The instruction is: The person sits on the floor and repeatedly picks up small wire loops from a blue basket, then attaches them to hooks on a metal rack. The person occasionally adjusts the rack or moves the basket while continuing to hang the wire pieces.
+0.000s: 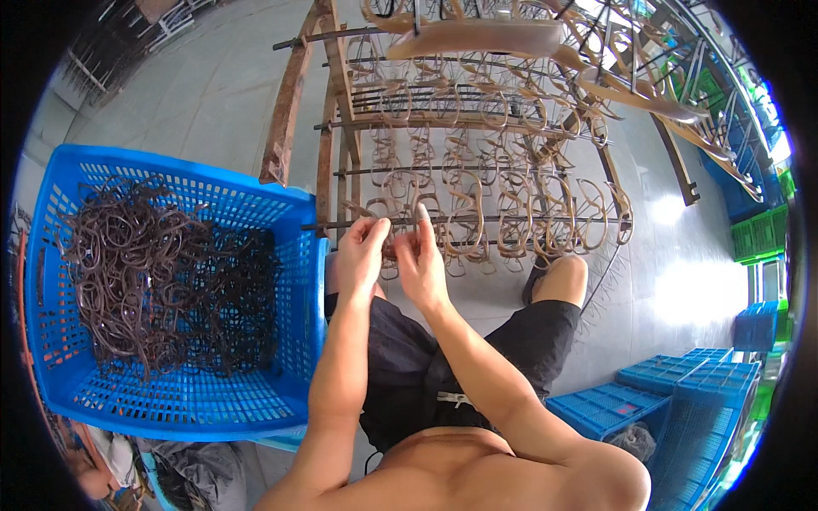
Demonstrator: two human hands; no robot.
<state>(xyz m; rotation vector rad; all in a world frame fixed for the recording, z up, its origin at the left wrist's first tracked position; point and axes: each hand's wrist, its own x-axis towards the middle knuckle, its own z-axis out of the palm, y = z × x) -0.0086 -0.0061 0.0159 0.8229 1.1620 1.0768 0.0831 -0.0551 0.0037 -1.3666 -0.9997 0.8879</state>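
Head: tan loops (481,220) nr both hnds (361,255) (419,262)

Grey floor (213,102), faint straight seams, runs left, right and beyond the right grip (419,268). Strong white glare (700,294) on floor well right of it; green plastic crates (758,234) past that. Blue mesh crates (709,409) stacked back-right of it. Far-right rim bright, source unclear.

Bright overall, with white glare on the floor (699,294) at right and edges curving toward darkness
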